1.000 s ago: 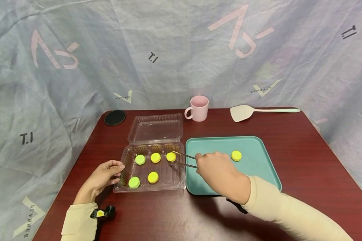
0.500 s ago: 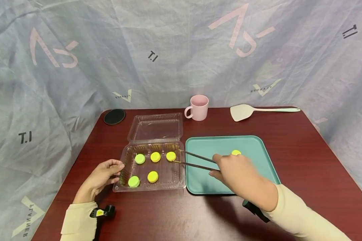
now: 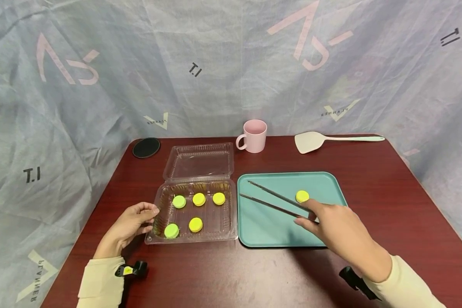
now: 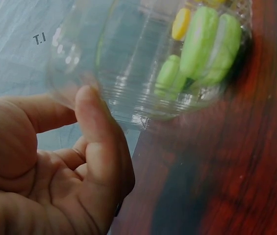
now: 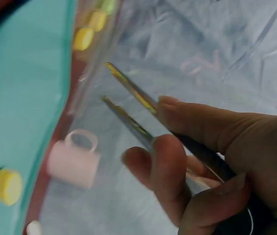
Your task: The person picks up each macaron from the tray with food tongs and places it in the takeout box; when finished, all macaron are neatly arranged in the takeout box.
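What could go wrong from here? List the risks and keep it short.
The yellow macaron on the teal tray might slip if the tongs in the right hand pinch it off-centre.
The left hand holds only the edge of the clear container, so a tug could slide it and jostle the macarons inside.
The tongs' tips point at the container, so a careless swing could bump its wall.

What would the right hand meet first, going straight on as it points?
With tongs leading, the right hand would probably meet the clear container first, at its right edge; height is unclear, so it might pass above.
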### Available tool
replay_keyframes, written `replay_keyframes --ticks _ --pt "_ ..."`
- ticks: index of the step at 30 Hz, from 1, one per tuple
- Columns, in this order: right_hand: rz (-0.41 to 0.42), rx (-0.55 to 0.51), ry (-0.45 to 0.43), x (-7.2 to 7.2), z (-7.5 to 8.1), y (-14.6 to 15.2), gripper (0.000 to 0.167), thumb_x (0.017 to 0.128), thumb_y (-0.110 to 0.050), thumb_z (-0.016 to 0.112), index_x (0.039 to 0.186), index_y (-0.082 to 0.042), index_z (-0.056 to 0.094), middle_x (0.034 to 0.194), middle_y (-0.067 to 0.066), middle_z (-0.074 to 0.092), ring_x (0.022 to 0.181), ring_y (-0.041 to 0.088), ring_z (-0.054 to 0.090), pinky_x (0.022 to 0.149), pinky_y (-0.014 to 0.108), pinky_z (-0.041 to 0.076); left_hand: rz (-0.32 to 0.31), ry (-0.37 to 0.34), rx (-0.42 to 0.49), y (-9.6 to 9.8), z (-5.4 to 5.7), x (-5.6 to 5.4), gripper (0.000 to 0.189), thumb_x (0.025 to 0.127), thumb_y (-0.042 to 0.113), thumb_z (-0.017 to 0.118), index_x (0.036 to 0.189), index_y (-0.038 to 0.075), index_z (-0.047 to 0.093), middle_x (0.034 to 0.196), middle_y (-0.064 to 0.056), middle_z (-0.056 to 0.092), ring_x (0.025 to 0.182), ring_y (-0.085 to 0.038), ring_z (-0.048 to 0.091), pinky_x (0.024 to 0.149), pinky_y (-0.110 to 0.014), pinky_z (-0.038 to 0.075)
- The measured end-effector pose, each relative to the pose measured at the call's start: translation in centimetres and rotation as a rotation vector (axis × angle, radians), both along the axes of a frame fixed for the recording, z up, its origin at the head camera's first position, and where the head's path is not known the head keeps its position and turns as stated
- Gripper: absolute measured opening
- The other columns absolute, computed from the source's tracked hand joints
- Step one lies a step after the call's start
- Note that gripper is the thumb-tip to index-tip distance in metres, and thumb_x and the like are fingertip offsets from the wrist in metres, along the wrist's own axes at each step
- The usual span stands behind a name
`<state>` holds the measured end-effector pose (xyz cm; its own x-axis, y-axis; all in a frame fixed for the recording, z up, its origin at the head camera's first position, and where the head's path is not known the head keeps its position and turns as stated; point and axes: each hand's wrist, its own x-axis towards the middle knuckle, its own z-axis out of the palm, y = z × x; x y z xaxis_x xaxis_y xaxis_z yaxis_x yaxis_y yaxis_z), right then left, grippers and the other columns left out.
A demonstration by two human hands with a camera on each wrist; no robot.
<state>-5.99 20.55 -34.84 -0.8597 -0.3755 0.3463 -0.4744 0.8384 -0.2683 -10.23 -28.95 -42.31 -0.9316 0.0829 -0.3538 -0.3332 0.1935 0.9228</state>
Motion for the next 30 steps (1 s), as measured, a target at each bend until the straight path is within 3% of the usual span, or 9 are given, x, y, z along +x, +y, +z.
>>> replay_keyframes --ticks 5,13,22,30 --pt "-0.02 -0.045 0.074 -0.6 -2.1 2.8 0.037 0.075 -0.023 0.088 0.105 -0.011 0.07 0.074 -0.016 0.065 0.049 -0.003 0.044 0.046 0.03 0.043 -0.003 0.006 -0.009 0.0 0.2 -0.2 0.021 0.102 0.018 0.061 0.111 0.001 0.053 0.092 -0.002 0.053 0.08 -0.012 0.054 0.066 -0.023 0.054" --pt "-0.052 -0.086 0.073 -0.6 -4.9 6.2 0.037 0.076 -0.02 0.088 0.105 -0.01 0.068 0.077 -0.015 0.066 0.052 -0.005 0.043 0.047 0.028 0.042 -0.003 -0.009 -0.027 0.1 0.0 -0.2 0.024 0.102 0.019 0.061 0.114 0.0 0.053 0.094 -0.002 0.052 0.083 -0.013 0.053 0.066 -0.024 0.055" --pt "-0.083 -0.102 0.016 0.2 -6.3 8.9 0.037 0.082 -0.021 0.084 0.111 -0.011 0.064 0.08 -0.017 0.062 0.057 -0.005 0.043 0.052 0.029 0.043 0.001 -0.015 -0.012 0.2 -0.1 0.1 0.022 0.102 0.017 0.061 0.112 0.0 0.053 0.09 -0.003 0.052 0.079 -0.013 0.053 0.066 -0.024 0.055" --pt "-0.117 -0.088 0.002 0.9 -7.3 11.4 0.037 0.086 -0.019 0.081 0.114 -0.013 0.059 0.072 -0.02 0.05 0.063 -0.002 0.046 0.056 0.029 0.044 -0.004 -0.002 -0.017 0.0 0.0 0.0 0.021 0.102 0.017 0.061 0.111 0.0 0.053 0.091 -0.002 0.052 0.079 -0.012 0.053 0.065 -0.023 0.054"
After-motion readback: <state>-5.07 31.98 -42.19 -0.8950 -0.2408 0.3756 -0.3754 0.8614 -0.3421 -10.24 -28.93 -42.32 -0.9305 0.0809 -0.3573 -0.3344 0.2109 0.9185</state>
